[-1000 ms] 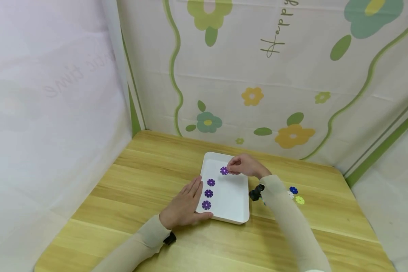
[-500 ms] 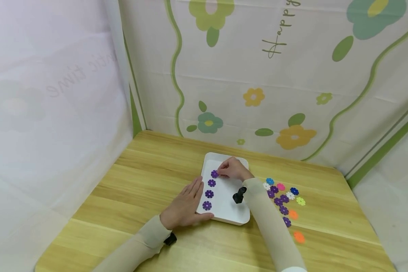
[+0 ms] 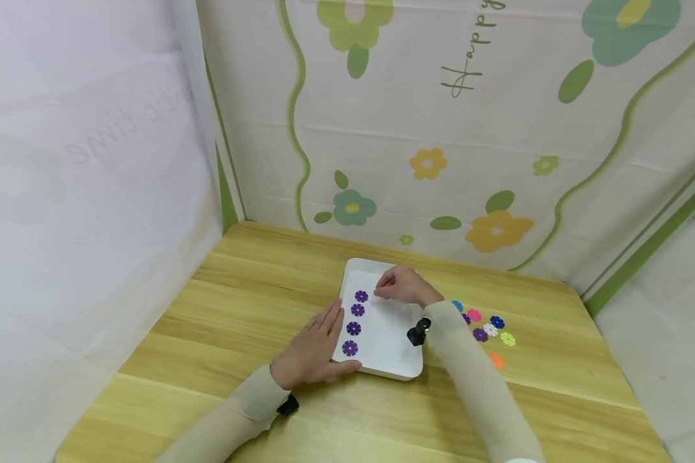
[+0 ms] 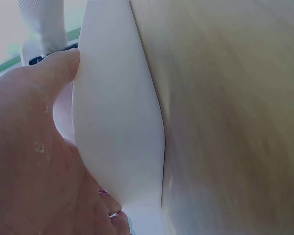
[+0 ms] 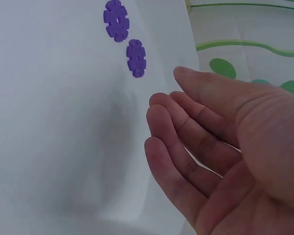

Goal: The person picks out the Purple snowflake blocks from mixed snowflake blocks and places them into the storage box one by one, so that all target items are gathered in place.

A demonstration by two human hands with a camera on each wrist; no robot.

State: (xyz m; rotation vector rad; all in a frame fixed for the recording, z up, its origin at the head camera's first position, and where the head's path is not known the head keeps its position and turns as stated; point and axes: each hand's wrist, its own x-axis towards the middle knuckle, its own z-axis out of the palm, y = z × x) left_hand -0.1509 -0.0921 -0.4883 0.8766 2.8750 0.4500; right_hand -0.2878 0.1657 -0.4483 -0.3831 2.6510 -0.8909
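Observation:
A shallow white tray (image 3: 387, 337) lies on the table. Several purple snowflake discs (image 3: 354, 328) form a column along its left side. My left hand (image 3: 311, 350) rests at the tray's near left corner, fingers straight along the left edge and thumb by the near edge. In the left wrist view, the thumb (image 4: 63, 66) touches the tray's rim (image 4: 117, 107). My right hand (image 3: 404, 286) hovers over the far part of the tray, just right of the farthest disc (image 3: 361, 296). The right wrist view shows its fingers (image 5: 161, 161) loosely bent, with nothing between them and the thumb.
Right of the tray, loose snowflake discs lie on the wooden table (image 3: 208, 334), among them pink (image 3: 473, 315), dark blue (image 3: 497, 322), yellow (image 3: 508, 339) and orange (image 3: 496, 361) ones. My right forearm (image 3: 483, 379) hides part of this group. Printed curtains (image 3: 370, 167) stand behind and beside the table.
My right hand carried a purple disc left to the far end of the column and let go of it. The hand has since drawn slightly back to the right. The left hand stays put.

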